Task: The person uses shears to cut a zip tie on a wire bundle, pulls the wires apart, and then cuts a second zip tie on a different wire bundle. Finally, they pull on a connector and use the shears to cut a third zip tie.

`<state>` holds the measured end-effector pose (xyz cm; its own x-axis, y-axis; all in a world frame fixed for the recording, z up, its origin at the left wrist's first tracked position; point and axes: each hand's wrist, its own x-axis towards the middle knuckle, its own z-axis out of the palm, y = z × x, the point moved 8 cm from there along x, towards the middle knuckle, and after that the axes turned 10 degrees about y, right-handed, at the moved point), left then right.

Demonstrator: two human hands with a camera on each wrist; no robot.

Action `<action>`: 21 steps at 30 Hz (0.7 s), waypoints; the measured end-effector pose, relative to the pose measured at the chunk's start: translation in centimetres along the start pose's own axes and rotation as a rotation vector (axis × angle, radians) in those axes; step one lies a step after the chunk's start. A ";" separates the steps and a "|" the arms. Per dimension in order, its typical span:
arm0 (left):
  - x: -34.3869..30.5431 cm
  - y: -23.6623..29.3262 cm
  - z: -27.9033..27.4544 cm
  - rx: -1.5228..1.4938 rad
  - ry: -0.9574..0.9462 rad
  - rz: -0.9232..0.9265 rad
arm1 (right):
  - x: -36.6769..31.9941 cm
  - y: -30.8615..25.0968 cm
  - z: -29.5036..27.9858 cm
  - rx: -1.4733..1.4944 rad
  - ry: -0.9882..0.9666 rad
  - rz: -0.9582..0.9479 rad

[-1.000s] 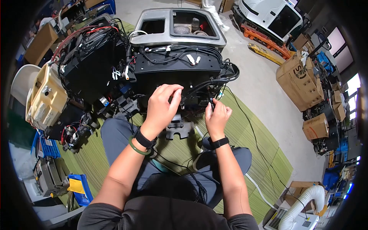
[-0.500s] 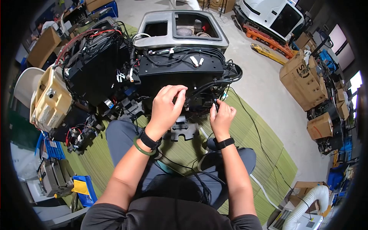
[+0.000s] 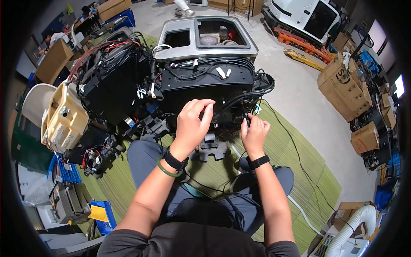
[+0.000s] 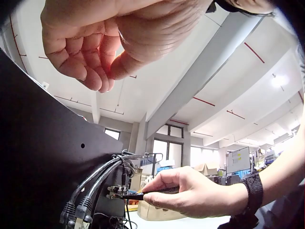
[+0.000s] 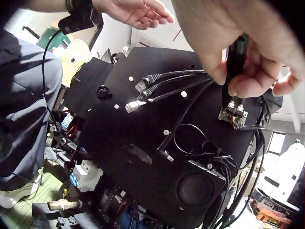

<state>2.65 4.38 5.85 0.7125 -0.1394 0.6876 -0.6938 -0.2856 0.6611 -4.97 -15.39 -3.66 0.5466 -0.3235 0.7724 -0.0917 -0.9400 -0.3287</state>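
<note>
My right hand [image 3: 255, 132] pinches a slim black tool [image 5: 237, 57] between thumb and fingers. Its tip is right at a small circuit board [image 5: 233, 118] with white connectors and thin coloured wires, at the side of a black panel [image 5: 114, 138]. In the left wrist view, the tool [image 4: 138, 195] points level toward the connectors. My left hand [image 3: 195, 122] is raised before the panel, its fingers loosely bent and holding nothing. Grey-black network cables with clear plugs [image 5: 135, 105] hang across the panel between the hands.
Behind the panel stands a grey metal housing [image 3: 252, 47] with bundled cables [image 3: 205, 64] on top. A second black unit [image 3: 115, 92] and a cream plastic part [image 3: 64, 113] are at the left. Green matting [image 3: 308, 184] covers the floor; cardboard boxes [image 3: 342, 90] stand right.
The head view has shifted, so the scene sits lower and farther right. Both hands keep nearly the same pose, the right one still at the panel's right side with the tool.
</note>
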 end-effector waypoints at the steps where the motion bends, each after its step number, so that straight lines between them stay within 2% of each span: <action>1: 0.0 0.1 0.0 0.002 0.003 0.006 | 0.0 0.1 0.1 -0.002 -0.010 0.003; 21: 0.2 0.5 0.2 -0.004 0.000 0.015 | 0.4 0.0 -0.3 0.022 -0.021 0.004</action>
<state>2.45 4.06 6.24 0.7019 -0.1436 0.6977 -0.7050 -0.2798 0.6516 -5.00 -15.55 -3.22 0.5635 -0.3244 0.7597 -0.0759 -0.9361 -0.3434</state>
